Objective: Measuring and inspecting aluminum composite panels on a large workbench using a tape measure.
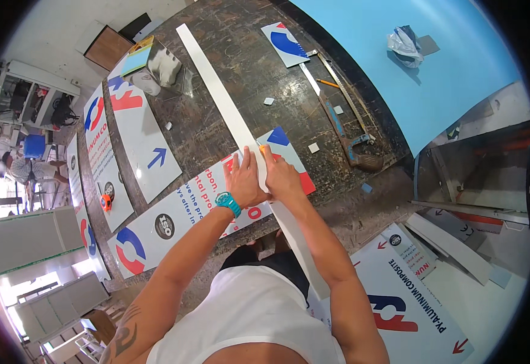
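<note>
A long white bar (216,85) lies slantwise over the table and on a printed white panel (183,200), its near end reaching past the table edge beside my right arm. My left hand (245,182), with a turquoise watch on the wrist, presses on the panel against the bar's left side, fingers stretched out. On the bar's right side, my right hand (282,179) has its fingers drawn together. A small orange-yellow tip shows at its fingertips; the rest of that thing is hidden.
A hacksaw (333,118), an orange pencil (327,83) and a small panel piece (285,44) lie on the dark table (228,36). More printed panels (145,142) and an orange tape measure (106,202) are at left. A blue sheet (453,54) with crumpled plastic (405,47) spreads at right.
</note>
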The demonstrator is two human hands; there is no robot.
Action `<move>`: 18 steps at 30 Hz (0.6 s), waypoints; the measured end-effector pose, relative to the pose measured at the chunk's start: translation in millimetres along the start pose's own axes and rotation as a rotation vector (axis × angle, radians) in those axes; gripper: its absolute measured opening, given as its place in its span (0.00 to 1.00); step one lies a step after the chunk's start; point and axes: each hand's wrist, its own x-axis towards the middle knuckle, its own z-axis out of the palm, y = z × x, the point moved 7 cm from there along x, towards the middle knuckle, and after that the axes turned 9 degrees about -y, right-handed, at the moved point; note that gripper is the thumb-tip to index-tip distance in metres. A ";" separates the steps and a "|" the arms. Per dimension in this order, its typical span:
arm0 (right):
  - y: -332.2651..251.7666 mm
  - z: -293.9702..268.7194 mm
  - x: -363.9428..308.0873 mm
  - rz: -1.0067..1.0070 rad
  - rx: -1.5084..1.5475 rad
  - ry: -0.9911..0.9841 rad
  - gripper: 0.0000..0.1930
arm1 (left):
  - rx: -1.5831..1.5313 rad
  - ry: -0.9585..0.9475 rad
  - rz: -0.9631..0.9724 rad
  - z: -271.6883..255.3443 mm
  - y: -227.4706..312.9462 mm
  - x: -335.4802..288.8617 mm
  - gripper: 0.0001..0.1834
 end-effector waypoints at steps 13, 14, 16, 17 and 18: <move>-3.6 -22.1 -38.8 0.051 0.029 -0.154 0.36 | 0.026 -0.022 0.000 -6.0 3.0 2.0 0.77; -0.9 -20.0 -52.5 0.069 0.033 -0.184 0.34 | 0.030 -0.026 0.003 -4.7 3.8 0.9 0.77; 13.8 -13.3 -91.1 0.097 -0.010 -0.186 0.30 | 0.024 -0.021 0.012 -6.4 6.0 2.2 0.77; 13.5 -15.4 -115.0 0.076 -0.023 -0.205 0.35 | 0.021 -0.017 0.006 -5.5 3.3 0.7 0.78; 17.0 -11.6 -141.1 0.112 -0.047 -0.237 0.34 | 0.017 -0.012 0.001 -4.6 0.6 -0.7 0.78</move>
